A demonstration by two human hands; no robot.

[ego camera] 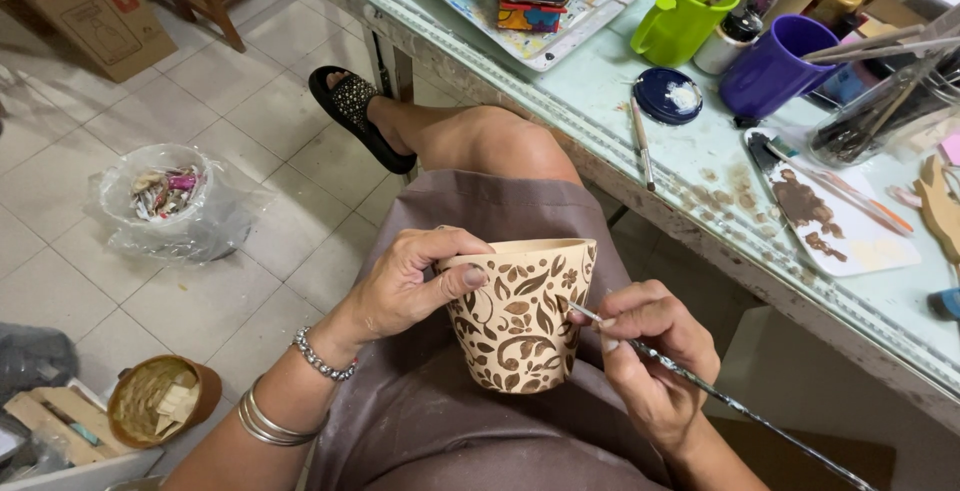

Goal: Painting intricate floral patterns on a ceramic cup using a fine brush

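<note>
Head view | centre-bottom, over lap: left hand [405,286] fingers clamped on rim of cup [520,316]; right hand [650,351] fingers pinching brush [700,383], tip at cup's side | progress: facing side thick with brown leaf pattern, probably nearly finished, far side hidden | upper right on table [600,91]: green mug [685,16] and purple mug [770,66] holding brushes | left, on floor: bag [170,201] of scraps, brown bowl [160,401] of pale pieces

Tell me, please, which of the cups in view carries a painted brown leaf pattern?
It is the beige cup over the lap, gripped by the left hand; the right hand holds a brush to it. The green mug and purple mug on the table are plain.
</note>
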